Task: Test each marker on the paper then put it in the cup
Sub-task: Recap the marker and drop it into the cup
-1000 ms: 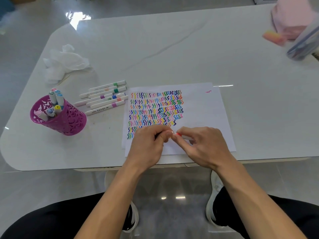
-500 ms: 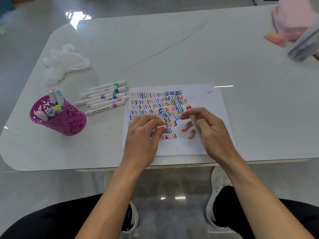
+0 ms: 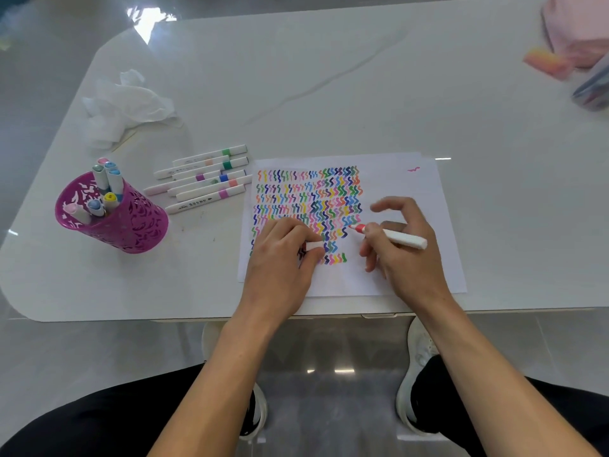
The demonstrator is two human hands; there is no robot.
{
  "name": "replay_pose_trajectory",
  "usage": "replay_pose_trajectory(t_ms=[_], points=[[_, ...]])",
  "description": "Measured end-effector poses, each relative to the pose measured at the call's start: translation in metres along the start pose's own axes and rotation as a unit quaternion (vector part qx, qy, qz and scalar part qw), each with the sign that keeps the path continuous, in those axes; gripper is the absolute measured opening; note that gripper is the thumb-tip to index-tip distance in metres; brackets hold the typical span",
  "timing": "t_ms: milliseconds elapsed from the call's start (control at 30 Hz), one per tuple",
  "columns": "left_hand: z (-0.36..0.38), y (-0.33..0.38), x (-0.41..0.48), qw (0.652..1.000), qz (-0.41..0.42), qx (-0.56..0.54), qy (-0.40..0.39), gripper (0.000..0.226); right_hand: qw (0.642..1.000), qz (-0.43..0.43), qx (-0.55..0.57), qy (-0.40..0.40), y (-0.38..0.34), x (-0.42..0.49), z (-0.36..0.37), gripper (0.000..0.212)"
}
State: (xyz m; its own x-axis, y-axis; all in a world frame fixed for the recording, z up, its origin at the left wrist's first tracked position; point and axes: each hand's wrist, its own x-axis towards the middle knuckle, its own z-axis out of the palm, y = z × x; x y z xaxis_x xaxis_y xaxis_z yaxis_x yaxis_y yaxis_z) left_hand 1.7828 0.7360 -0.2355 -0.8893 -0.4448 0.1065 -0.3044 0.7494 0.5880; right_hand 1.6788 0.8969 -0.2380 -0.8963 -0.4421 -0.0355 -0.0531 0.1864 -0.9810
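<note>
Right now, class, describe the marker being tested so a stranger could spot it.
Find the paper covered in coloured squiggles. Over it, the right hand grips a white marker. Unlike the capped markers lying left of the paper, its red tip is bare.

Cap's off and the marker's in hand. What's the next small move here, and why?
Probably touch the red marker tip to the paper and draw a squiggle: the right hand holds it uncapped beside the marks, the left hand holds the cap.

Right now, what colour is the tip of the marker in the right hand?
Red tip on the white marker, held by the right hand; head view.
</note>
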Motion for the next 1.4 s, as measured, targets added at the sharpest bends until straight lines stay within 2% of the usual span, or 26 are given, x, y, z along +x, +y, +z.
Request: replay_pose_trajectory(t_ms=[200,867,1067,1267,1400], points=[[0.0,0.0,0.0,1.0,-0.008,-0.002,0.001,0.013,0.999,0.01,-0.022,0.022,0.001,-0.002,0.001,0.024],[0.001,0.001,0.001,1.0,-0.019,-0.011,0.01,0.012,0.997,0.024,-0.062,0.047,0.004,-0.002,-0.001,0.026],[0.0,0.003,0.001,1.0,-0.024,-0.008,0.008,0.013,0.998,0.031,-0.043,0.023,0.003,-0.003,-0.002,0.026],[-0.002,0.003,-0.002,1.0,-0.011,-0.003,0.005,0.013,0.998,-0.009,0.028,0.058,-0.003,-0.007,-0.004,0.018],[-0.005,0.008,-0.008,1.0,-0.005,-0.012,0.026,0.014,0.996,-0.048,0.028,0.063,-0.008,-0.008,-0.006,0.015]])
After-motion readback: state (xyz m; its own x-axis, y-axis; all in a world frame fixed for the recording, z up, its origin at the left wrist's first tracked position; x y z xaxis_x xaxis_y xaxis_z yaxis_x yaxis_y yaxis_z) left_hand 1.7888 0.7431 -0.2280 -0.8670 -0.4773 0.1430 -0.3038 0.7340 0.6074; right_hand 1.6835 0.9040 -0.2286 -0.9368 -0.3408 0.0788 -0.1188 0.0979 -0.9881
